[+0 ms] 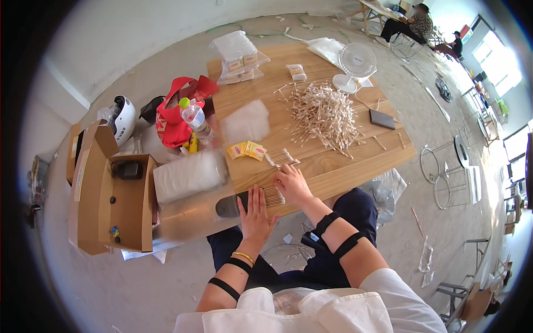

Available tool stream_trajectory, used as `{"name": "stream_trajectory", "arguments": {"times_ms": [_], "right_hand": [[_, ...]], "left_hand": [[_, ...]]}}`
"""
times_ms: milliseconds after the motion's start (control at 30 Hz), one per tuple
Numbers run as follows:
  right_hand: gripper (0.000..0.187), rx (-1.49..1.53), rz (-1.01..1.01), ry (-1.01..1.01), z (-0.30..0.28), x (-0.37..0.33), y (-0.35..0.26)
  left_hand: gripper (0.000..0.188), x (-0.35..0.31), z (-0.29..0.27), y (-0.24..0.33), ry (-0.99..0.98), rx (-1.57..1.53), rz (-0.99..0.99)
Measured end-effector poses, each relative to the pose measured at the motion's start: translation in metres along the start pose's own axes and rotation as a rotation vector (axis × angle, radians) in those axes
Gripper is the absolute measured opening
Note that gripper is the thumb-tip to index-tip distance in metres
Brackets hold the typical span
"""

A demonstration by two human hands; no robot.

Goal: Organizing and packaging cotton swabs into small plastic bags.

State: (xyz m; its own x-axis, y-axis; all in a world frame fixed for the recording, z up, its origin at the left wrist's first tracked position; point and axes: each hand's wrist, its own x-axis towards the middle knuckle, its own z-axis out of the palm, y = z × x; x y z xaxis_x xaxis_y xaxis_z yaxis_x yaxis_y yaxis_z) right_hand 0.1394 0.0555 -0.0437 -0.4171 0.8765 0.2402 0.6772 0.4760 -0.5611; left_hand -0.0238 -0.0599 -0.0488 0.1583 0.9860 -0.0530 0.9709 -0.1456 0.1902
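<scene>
Cotton swabs (323, 116), slender, bulb-tipped, on wood-grained tabletop (344, 173)

I've got a loose white top (350, 315) on my feed, short-sleeved, above dark navy trousers (356, 213)! Over on the left forearm (219, 297) I spot a gold bangle (244, 256), then two slim black straps (225, 288). Across to the right forearm (336, 232): I count two more, broader black bands (350, 244). Left hand (256, 217), right hand (292, 184), both bare!

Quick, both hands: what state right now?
Left hand: open, extended, beside the lower swab row.
Right hand: partly curled; whether it holds anything cannot be told.
</scene>
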Motion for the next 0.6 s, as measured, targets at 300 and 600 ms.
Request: {"name": "stream_trajectory", "arguments": {"times_ms": [300, 600], "right_hand": [[0.022, 0.066, 0.053, 0.023, -0.022, -0.042, -0.013], [0.033, 0.004, 0.07, -0.009, -0.024, -0.083, -0.031]], "left_hand": [[0.091, -0.003, 0.002, -0.004, 0.08, -0.057, 0.047], [0.085, -0.028, -0.013, -0.021, 0.278, -0.527, 0.019]]}}
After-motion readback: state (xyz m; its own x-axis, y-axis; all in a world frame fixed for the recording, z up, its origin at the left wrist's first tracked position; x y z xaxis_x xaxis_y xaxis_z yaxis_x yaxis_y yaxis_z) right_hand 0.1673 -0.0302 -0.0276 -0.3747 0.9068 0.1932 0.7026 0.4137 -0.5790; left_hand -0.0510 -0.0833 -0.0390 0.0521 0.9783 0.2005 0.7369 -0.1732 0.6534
